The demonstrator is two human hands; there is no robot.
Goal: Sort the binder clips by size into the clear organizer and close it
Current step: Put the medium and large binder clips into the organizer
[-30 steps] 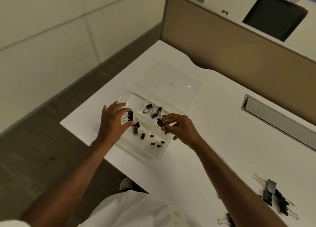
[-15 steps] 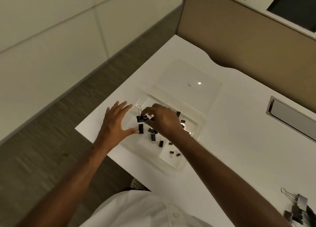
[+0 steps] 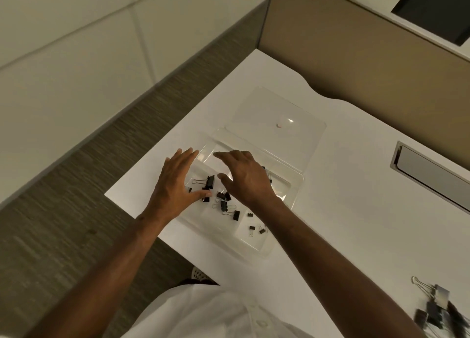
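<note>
Two bare hands are hovering over a clear organizer [image 3: 292,185] that is sitting on the white bench [image 3: 343,223] near its left edge, with its lid [image 3: 277,108] lying open and flat behind it. The left hand [image 3: 175,185] is resting at the organizer's left side, fingers [image 3: 188,154] spread apart and gripping nothing, its thumb lying just beside a large black binder clip [image 3: 209,181] in the left compartment. The right hand [image 3: 246,177] is hanging palm down over the middle of the organizer, its fingers loosely apart and empty. Medium clips [image 3: 225,202] are lying in a loose cluster in the middle compartment below the hands, and a few small clips [image 3: 255,227] are sitting in the near right compartment. More clips are partly hidden behind the right hand. Well apart, at the lower right corner of the bench, a pile of larger clips [image 3: 440,309] is waiting unsorted, blurred at the frame's edge
</note>
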